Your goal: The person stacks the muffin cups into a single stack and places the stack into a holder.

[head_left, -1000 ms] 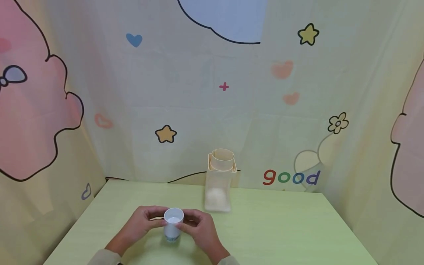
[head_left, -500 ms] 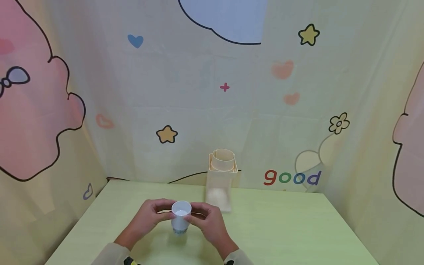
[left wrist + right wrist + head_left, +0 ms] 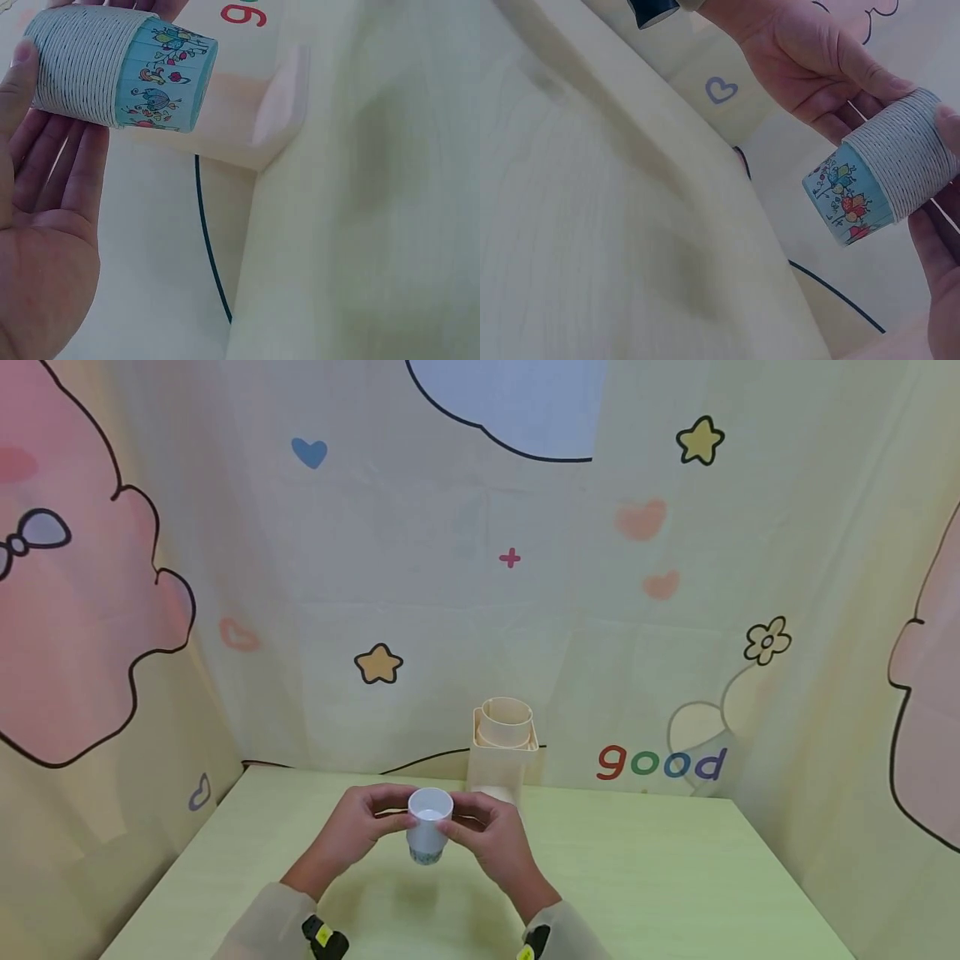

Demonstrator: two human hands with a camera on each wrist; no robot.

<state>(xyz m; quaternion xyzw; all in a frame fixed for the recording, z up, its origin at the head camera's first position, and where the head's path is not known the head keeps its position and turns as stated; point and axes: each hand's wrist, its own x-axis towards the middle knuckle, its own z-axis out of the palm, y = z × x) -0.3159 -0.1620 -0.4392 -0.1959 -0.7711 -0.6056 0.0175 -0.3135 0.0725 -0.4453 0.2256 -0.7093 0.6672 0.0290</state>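
Soft cloth walls (image 3: 420,593) with hearts, stars, a blue cloud and the word "good" (image 3: 661,762) stand around a pale green table (image 3: 637,877). At the far side of the table stands a cream holder (image 3: 501,758) with a round tube on top. It is just behind the hands.

Near the middle of the table, a person holds a small paper cup (image 3: 429,822) up off the table with both hands. The cup is upright, with its open mouth facing up. Its top part is white with thin ridges. Its bottom part is blue with little colored pictures, as the wrist views show (image 3: 120,69) (image 3: 881,180).

The left hand (image 3: 363,828) is on the left side of the cup. Its fingers curl around the ridged part, and the thumb tip presses near the rim (image 3: 21,56). The right hand (image 3: 491,837) is on the right side of the cup. Its fingers and thumb wrap the ridged part too (image 3: 949,127). Both hands are holding the cup between them.

Light sleeves cover both arms. A small black and yellow band (image 3: 324,937) sits on each wrist.
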